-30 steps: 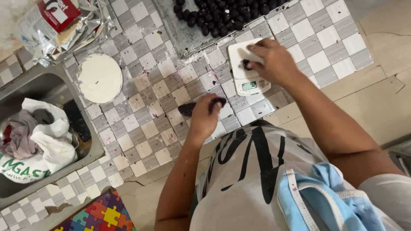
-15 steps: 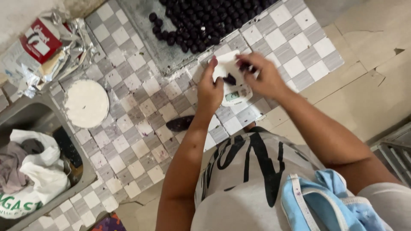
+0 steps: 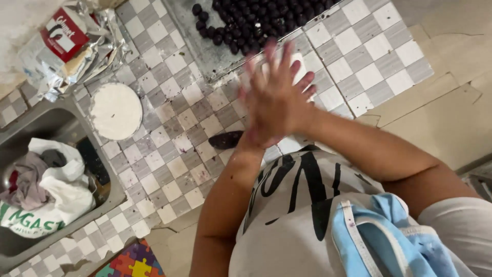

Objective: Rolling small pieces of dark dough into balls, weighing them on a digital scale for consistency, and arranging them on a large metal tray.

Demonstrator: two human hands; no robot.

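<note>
My two hands are pressed palm to palm above the checkered tile counter [image 3: 169, 169]. My right hand [image 3: 279, 97] lies on top with its fingers spread. My left hand [image 3: 253, 136] is under it and mostly hidden. Whatever may be between the palms is out of sight. Beneath the hands, parts of a white kitchen scale [image 3: 299, 65] show. A dark purple lump [image 3: 225, 139] lies on the tiles just left of my left wrist. Behind the hands, a metal tray [image 3: 205, 56] holds several dark round balls [image 3: 256, 20].
A white round disc [image 3: 116, 111] lies on the counter to the left. A crumpled foil package with a red box [image 3: 72, 46] sits at the back left. The sink [image 3: 110, 197] holds cloths and a white plastic bag [image 3: 46, 205]. A colourful puzzle mat [image 3: 133, 261] is on the floor.
My left hand let go of the dark lump, which now lies on the tiles. Both hands went to the scale and have since come together palm to palm above it.
</note>
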